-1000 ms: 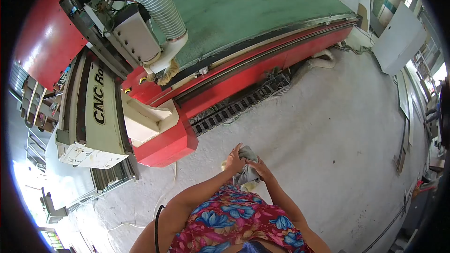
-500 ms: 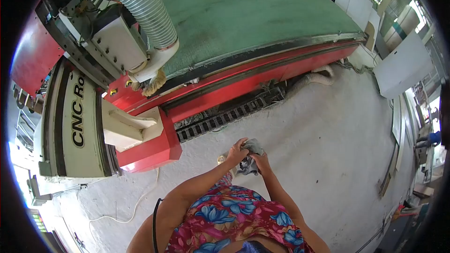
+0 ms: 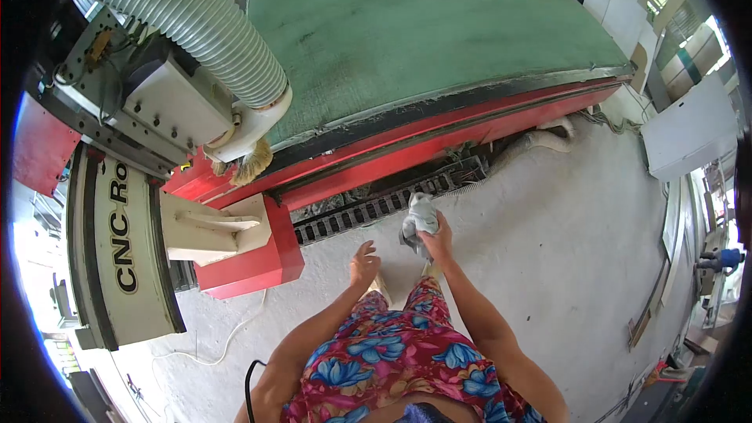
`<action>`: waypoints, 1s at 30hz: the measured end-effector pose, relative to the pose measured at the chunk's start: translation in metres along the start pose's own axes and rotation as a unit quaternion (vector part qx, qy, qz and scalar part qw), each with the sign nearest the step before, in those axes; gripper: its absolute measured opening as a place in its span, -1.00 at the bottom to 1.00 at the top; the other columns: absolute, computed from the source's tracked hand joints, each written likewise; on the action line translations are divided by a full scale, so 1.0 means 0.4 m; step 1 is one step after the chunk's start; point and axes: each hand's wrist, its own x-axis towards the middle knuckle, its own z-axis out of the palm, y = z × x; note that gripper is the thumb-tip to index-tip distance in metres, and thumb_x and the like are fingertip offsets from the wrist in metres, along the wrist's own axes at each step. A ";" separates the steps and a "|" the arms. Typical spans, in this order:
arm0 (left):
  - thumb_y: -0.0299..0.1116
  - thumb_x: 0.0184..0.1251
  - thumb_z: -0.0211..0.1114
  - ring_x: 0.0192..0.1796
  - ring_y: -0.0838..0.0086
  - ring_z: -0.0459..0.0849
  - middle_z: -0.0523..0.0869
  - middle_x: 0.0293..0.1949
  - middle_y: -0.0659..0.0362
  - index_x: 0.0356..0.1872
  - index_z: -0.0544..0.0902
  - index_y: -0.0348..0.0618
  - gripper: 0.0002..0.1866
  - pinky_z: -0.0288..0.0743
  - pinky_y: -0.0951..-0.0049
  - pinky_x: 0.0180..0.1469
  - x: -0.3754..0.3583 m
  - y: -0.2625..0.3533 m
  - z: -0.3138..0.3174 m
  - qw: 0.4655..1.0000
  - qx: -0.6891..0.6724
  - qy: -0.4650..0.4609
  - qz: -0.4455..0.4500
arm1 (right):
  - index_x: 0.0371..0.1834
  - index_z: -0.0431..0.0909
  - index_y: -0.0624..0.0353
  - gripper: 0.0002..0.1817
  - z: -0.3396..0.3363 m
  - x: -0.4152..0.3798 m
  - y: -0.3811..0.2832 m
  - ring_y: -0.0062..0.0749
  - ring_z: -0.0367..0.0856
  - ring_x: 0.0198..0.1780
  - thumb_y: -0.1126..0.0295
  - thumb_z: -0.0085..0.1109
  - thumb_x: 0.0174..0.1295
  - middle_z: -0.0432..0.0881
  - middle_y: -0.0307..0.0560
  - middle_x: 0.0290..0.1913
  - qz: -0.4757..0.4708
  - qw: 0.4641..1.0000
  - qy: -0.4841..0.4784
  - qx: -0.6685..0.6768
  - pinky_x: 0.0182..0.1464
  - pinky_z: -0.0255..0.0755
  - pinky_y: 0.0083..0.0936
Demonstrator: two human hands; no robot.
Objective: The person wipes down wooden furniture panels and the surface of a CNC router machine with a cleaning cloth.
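A crumpled grey cloth (image 3: 421, 215) is bunched in my right hand (image 3: 439, 241), held out in front of my body above the floor. Its lower end hangs loose to the left of my fingers. My left hand (image 3: 364, 265) is apart from the cloth, lower and to the left, with nothing in it and its fingers slightly bent and spread. Ahead of both hands runs the red side of a CNC router (image 3: 376, 158), with a black cable chain (image 3: 368, 210) low along it.
The machine's green bed (image 3: 439, 23) spans the far side. At left stand its gantry (image 3: 125, 251), a red end block (image 3: 258, 258) and a ribbed hose (image 3: 196, 23) above a brush. A thin cable (image 3: 227, 352) lies on the floor. Boards and a grey panel (image 3: 689, 129) lean at right.
Both hands held the cloth before. My left hand has let go and moved left and down; my right hand has carried the cloth slightly up and forward. The view has shifted.
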 end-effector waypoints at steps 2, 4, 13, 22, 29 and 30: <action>-0.43 0.05 0.16 -0.21 0.29 0.69 0.64 -0.10 -0.04 0.15 0.41 -0.17 -0.47 0.56 0.37 -0.17 0.005 -0.014 -0.024 0.999 0.004 0.031 -0.025 | 0.00 0.46 0.17 -0.43 0.016 0.077 -0.033 -0.02 0.54 -0.09 0.47 0.36 -0.21 0.57 0.04 -0.15 -0.056 0.998 -0.018 0.000 -0.02 0.42 -0.31; -0.44 0.06 0.15 -0.23 0.30 0.69 0.66 -0.12 -0.02 0.15 0.42 -0.16 -0.48 0.56 0.39 -0.19 0.005 -0.056 -0.028 0.996 -0.017 0.061 -0.059 | 0.03 0.44 0.16 -0.39 0.039 0.152 -0.062 0.03 0.51 -0.05 0.47 0.37 -0.23 0.54 0.05 -0.12 -0.100 0.994 -0.049 -0.019 0.00 0.41 -0.27; -0.43 0.04 0.15 -0.12 0.23 0.67 0.72 -0.21 0.06 0.05 0.50 -0.16 -0.55 0.51 0.29 -0.05 -0.005 -0.132 0.077 0.955 0.033 0.185 -0.228 | 0.01 0.47 0.00 -0.51 0.252 0.482 -0.090 0.01 0.42 0.03 0.52 0.22 -0.10 0.46 0.01 0.03 -0.290 0.930 -0.199 -0.105 0.01 0.39 -0.16; -0.36 0.12 0.16 -0.19 0.15 0.69 0.70 -0.28 -0.03 0.02 0.52 -0.19 -0.61 0.53 0.24 -0.16 0.085 0.050 0.264 0.956 0.055 0.110 -0.266 | -0.02 0.53 -0.22 -0.60 0.416 0.665 0.090 -0.07 0.50 0.03 0.46 -0.08 0.08 0.55 -0.04 -0.03 -0.329 0.891 -0.221 -0.222 -0.05 0.43 -0.13; -0.31 0.12 0.16 -0.17 0.07 0.67 0.69 -0.27 -0.07 0.01 0.55 -0.12 -0.62 0.53 0.19 -0.13 0.142 0.023 0.299 0.960 0.128 0.065 -0.242 | -0.24 0.61 0.01 -0.74 0.202 0.816 0.245 -0.03 0.57 -0.17 0.40 0.09 -0.06 0.60 0.09 -0.20 -0.253 0.946 -0.074 -0.189 -0.09 0.38 -0.12; -0.30 0.12 0.15 -0.17 0.07 0.67 0.69 -0.26 -0.07 0.01 0.55 -0.12 -0.62 0.52 0.19 -0.13 0.150 0.031 0.297 0.959 0.127 0.065 -0.245 | -0.27 0.61 0.04 -0.76 0.156 0.846 0.278 -0.01 0.56 -0.16 0.40 0.09 -0.06 0.59 0.11 -0.21 -0.244 0.954 -0.017 -0.172 -0.11 0.39 -0.13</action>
